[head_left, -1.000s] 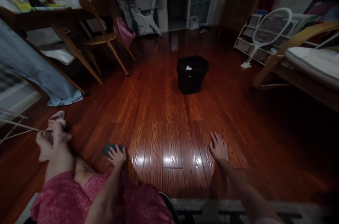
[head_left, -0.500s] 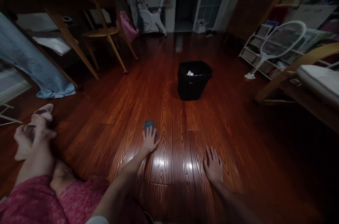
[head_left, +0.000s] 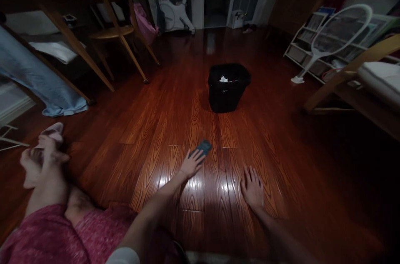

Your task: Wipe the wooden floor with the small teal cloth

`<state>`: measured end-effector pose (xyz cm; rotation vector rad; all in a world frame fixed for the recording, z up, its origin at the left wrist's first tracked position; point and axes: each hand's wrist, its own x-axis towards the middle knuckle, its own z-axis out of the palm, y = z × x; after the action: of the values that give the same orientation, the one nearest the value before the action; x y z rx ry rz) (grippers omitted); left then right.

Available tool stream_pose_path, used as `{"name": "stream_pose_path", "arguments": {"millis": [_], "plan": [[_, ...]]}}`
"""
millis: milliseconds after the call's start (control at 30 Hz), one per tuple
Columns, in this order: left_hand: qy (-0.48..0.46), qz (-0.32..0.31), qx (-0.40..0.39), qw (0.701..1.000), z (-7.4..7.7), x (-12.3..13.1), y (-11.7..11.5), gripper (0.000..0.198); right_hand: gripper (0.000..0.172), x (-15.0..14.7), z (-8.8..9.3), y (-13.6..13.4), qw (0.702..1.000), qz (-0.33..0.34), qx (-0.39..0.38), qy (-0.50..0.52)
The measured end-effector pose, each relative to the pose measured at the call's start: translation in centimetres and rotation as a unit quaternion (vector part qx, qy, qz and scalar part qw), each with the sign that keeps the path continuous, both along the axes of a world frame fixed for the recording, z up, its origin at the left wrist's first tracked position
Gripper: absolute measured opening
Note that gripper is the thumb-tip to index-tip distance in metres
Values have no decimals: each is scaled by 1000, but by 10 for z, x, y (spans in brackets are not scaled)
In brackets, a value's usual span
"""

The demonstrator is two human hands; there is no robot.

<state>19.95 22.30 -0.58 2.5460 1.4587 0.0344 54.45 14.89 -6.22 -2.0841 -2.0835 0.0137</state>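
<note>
My left hand (head_left: pixel 191 164) lies over the near end of a dark blue-grey cloth (head_left: pixel 204 147), pressing it on the glossy reddish wood floor (head_left: pixel 175 126). Its fingers are slightly spread and point up and to the right. Further right, my right hand (head_left: pixel 252 188) rests palm down on the floor with its fingers apart and nothing held. Beyond both hands stands a black bin (head_left: pixel 227 95) with crumpled white paper (head_left: pixel 223 78) inside.
Bare legs and a foot (head_left: pixel 31 170) are at the left, near blue jeans (head_left: pixel 62 89). A wooden chair (head_left: pixel 112 33) and table stand behind them. On the right are a white racket (head_left: pixel 342 31), a shelf and a cushioned wooden chair (head_left: pixel 383 76).
My left hand and the cloth have moved right across the floor, and the cloth is now tilted to the right. My right hand stays planted. The view has shifted slightly downward.
</note>
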Motion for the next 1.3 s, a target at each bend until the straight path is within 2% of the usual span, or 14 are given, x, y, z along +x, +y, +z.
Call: {"name": "stream_pose_path", "arguments": {"millis": [67,167,267,367,500,633,700,767,900,1000,1100,1167,1233,1300], "plan": [[21,137,-25,990,10,-47,10,54,64,0,-1,1,1000,0,1,1],[47,357,-73,930,23,-125,7,55,64,1,-4,2,1000,2,8,4],[48,519,-92,848,26,-197,-22,58,64,1,-5,4,1000,2,13,8],[28,617,-71,784,19,-244,-64,61,63,1,-7,5,1000,-2,23,10],[8,651,-52,758,7,-253,-98,63,63,2,-8,7,1000,-2,30,9],[14,674,-28,738,4,-210,-91,68,63,3,-8,8,999,-4,32,9],[21,651,-23,758,4,-180,-80,69,63,3,-7,8,999,-3,33,11],[23,594,-29,803,3,-147,-70,69,63,4,-7,8,999,-2,32,16],[-19,398,-36,916,-7,-68,-64,70,64,3,-7,10,999,-3,40,26],[-65,228,-40,971,-17,-1,-76,73,64,1,-6,11,998,-6,52,31],[-98,61,-60,991,-22,57,-101,76,63,0,-4,11,998,-8,57,29],[-120,-36,-70,990,-22,80,-118,73,64,-1,-2,11,998,-7,60,28],[-136,-110,-68,982,-19,86,-130,67,64,-2,-1,11,997,-7,66,30],[-137,-155,-59,977,-14,76,-136,60,64,-2,-2,12,997,-10,70,33]]}}
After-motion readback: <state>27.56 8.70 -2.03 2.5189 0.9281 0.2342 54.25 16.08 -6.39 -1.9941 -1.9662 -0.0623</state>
